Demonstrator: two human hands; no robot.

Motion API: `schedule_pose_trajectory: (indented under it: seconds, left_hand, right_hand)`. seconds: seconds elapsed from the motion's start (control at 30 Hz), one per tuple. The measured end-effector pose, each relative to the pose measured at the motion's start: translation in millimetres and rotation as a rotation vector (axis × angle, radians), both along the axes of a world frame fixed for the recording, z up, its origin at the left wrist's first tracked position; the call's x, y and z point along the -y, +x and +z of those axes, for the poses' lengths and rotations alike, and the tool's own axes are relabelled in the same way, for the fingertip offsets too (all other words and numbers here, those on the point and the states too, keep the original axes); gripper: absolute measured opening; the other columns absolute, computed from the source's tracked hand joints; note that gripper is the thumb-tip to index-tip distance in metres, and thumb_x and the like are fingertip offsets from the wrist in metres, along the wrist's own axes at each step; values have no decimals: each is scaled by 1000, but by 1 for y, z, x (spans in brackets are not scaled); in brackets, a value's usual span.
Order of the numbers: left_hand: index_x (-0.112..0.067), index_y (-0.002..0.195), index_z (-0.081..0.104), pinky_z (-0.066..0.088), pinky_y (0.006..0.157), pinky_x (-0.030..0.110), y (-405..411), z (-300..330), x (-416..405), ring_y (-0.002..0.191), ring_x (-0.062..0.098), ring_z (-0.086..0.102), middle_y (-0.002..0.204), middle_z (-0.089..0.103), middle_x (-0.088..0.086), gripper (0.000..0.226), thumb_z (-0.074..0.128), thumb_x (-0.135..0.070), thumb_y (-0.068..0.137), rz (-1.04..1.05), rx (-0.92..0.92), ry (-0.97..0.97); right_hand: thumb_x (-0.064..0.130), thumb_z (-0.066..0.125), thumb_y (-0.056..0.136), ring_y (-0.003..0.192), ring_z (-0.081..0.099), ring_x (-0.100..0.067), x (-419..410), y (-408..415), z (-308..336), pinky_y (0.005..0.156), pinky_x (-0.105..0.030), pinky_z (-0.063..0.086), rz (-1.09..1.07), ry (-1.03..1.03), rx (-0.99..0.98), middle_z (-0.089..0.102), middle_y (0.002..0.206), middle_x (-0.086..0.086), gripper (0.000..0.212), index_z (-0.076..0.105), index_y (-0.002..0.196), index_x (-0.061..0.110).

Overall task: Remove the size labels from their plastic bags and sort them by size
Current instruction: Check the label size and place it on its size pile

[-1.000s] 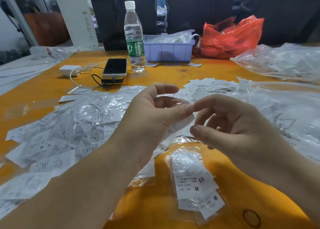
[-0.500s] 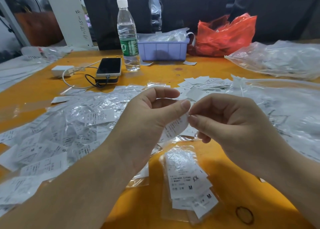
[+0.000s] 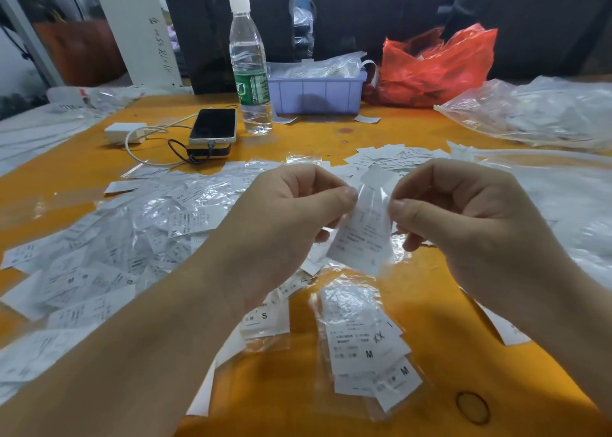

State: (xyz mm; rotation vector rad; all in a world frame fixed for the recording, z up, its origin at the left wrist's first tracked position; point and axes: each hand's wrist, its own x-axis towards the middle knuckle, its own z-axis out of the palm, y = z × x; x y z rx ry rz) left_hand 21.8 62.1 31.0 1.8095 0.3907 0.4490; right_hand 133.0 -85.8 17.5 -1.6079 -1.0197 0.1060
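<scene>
**Both hands pinching a bagged label above the orange table**

Readable print: the flat bag of labels [image 3: 367, 350] nearest the viewer shows "XX" and two "M" marks; a loose label [image 3: 265, 319] to its left shows "S". The white board [image 3: 145, 29] at the back carries handwritten digits, too slanted to read with certainty. The water bottle [image 3: 250, 69] has a green band whose wording is too small to make out.

Materials: the bags are thin, clear, crinkled film; the labels are small white rectangles of printed cloth or paper. A broad heap of bagged labels [image 3: 132, 231] covers the left of the table [image 3: 364, 132]; a smaller pile of bare labels [image 3: 394, 156] lies behind the hands. A lilac plastic bin [image 3: 314, 93], a red plastic bag [image 3: 433, 65] and a phone [image 3: 213, 126] on a dark block stand farther back.

Hands: the left hand [image 3: 284, 218] and right hand [image 3: 470, 224] are curled, each pinching an upper edge of one small bag [image 3: 362, 234] between thumb and forefinger. It hangs between them, raised off the table, a label inside.
</scene>
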Motion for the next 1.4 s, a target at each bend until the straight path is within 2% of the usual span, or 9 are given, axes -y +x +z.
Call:
schedule_pose_trajectory:
  seconds: [0.23, 0.53, 0.67, 0.77, 0.83, 0.9, 1.0, 1.2, 1.4]
  left_hand:
    - [-29, 86, 67, 54, 59, 21, -1, -1, -2, 73, 2, 68, 82, 75, -9, 9, 73, -24, 83, 23, 13, -35]
    - [-27, 94, 65, 53, 57, 15, -1, 0, -8, 72, 3, 69, 78, 75, -6, 15, 73, -21, 83, 25, 56, -4]
    - [-32, 91, 62, 49, 49, 15, -2, -2, -28, 71, -2, 65, 76, 71, -12, 11, 68, -24, 88, 172, -62, 402]
    - [-33, 94, 59, 41, 67, 20, -2, -7, -38, 84, 3, 56, 93, 62, -15, 13, 66, -26, 87, 345, -154, 784]
    - [-34, 103, 58, 34, 81, 27, -2, -8, -40, 105, 12, 48, 108, 53, -13, 22, 69, -30, 84, 381, -181, 853]
    - [-38, 102, 54, 29, 88, 29, -2, -9, -35, 114, 12, 42, 115, 48, -13, 25, 69, -35, 83, 332, -189, 842]
    - [-42, 102, 55, 27, 93, 27, 0, -16, -19, 123, 6, 39, 125, 50, -17, 21, 65, -46, 85, 158, -201, 813]
    - [-44, 126, 57, 23, 101, 24, 11, -29, -2, 133, -2, 20, 141, 39, -22, 36, 47, -56, 93, -217, -287, 899]
    - [-38, 131, 55, 31, 101, 23, 16, -32, -3, 124, 6, 40, 129, 55, -18, 37, 58, -36, 94, -139, -257, 984]
  right_hand:
    - [27, 64, 75, 63, 66, -21, -1, 0, -3, 68, -55, 55, 15, -15, -3, 69, 75, -1, 7, 69, 78, 22]
    - [26, 68, 77, 68, 65, -17, -2, -1, -4, 60, -41, 58, 77, 12, 3, 70, 81, 6, 10, 73, 85, 29]
    - [28, 67, 76, 64, 67, -19, 1, 2, -1, 61, -36, 58, 20, 32, 8, 71, 76, 6, 11, 73, 85, 29]
    - [22, 71, 79, 63, 67, -22, 2, 3, 0, 63, -45, 59, 1, 31, 5, 70, 73, 2, 6, 73, 82, 26]
    - [16, 72, 84, 63, 67, -21, 3, 2, 2, 65, -49, 58, -25, 13, 30, 70, 72, 2, 8, 73, 80, 23]
    - [18, 68, 82, 63, 66, -15, 5, 2, 6, 62, -39, 58, -90, -10, 135, 69, 72, 8, 9, 72, 77, 25]
    - [21, 65, 82, 61, 62, -6, 10, 12, 16, 49, -24, 50, -235, -173, 368, 65, 64, 12, 8, 69, 79, 28]
    - [9, 56, 90, 74, 57, -18, 14, 36, 17, 68, -37, 52, -394, -651, 578, 63, 83, 2, 19, 69, 97, 21]
    - [7, 57, 85, 84, 57, -23, 18, 39, 26, 73, -36, 50, -457, -854, 543, 61, 90, 1, 29, 65, 104, 28]
